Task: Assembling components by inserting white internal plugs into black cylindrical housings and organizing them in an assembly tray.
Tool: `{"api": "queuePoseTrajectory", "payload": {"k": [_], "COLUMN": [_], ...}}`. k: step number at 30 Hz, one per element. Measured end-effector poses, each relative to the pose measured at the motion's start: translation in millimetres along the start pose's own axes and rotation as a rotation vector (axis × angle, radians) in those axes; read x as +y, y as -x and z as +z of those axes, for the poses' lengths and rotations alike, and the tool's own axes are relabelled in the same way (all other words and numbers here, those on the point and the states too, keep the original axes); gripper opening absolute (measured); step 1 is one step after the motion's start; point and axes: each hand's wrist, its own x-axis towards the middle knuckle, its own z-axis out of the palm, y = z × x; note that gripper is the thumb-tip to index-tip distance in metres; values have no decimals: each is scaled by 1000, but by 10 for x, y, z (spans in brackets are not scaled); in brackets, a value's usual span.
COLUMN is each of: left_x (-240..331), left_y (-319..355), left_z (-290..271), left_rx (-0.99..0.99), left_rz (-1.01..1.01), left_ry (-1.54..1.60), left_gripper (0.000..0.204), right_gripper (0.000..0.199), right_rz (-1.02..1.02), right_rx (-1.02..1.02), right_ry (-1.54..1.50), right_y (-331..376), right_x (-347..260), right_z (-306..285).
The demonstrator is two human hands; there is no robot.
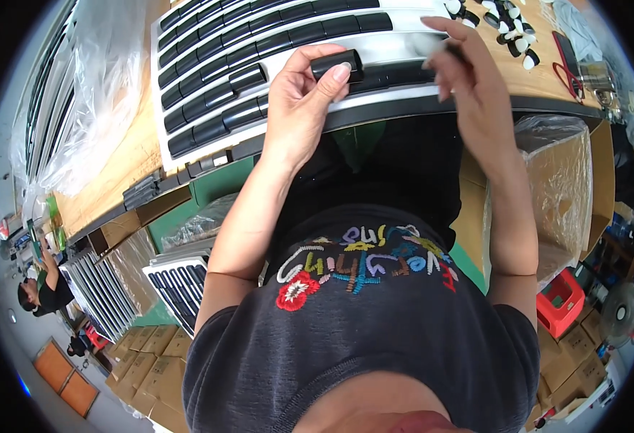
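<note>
One black tube (336, 66) in the left hand (299, 101), over one white tray (398, 46) on the desk (111, 191).
Its long axis runs roughly left to right, one end facing right; left thumb and fingers pinch it. The right hand (477, 83) is blurred, its grip unclear. Several rows of black pieces (340, 27) fill the tray.

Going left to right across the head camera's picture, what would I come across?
Upper-left clear plastic → left hand holding a black tube → right hand → red stool → fan.
</note>
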Motion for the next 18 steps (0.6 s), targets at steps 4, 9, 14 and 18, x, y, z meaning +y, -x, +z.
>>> {"api": "queuePoseTrajectory", "payload": {"k": [4, 9, 14, 18], "left_x": [23, 75, 83, 102], "left_y": [38, 110, 215, 268], "left_z": [117, 145, 175, 203], "left_rx": [-51, -157, -159, -152], "left_rz": [17, 33, 56, 98], "left_ry": [50, -123, -132, -150], "left_gripper": [28, 25, 24, 24], "right_gripper": [25, 29, 16, 11], "right_rz": [68, 9, 100, 74], "right_rx": [3, -121, 17, -21], "right_ry": [-12, 59, -175, -206], "right_y": [140, 157, 223, 270], "right_x": [-164, -108, -234, -173], "right_z": [116, 147, 307, 272]}}
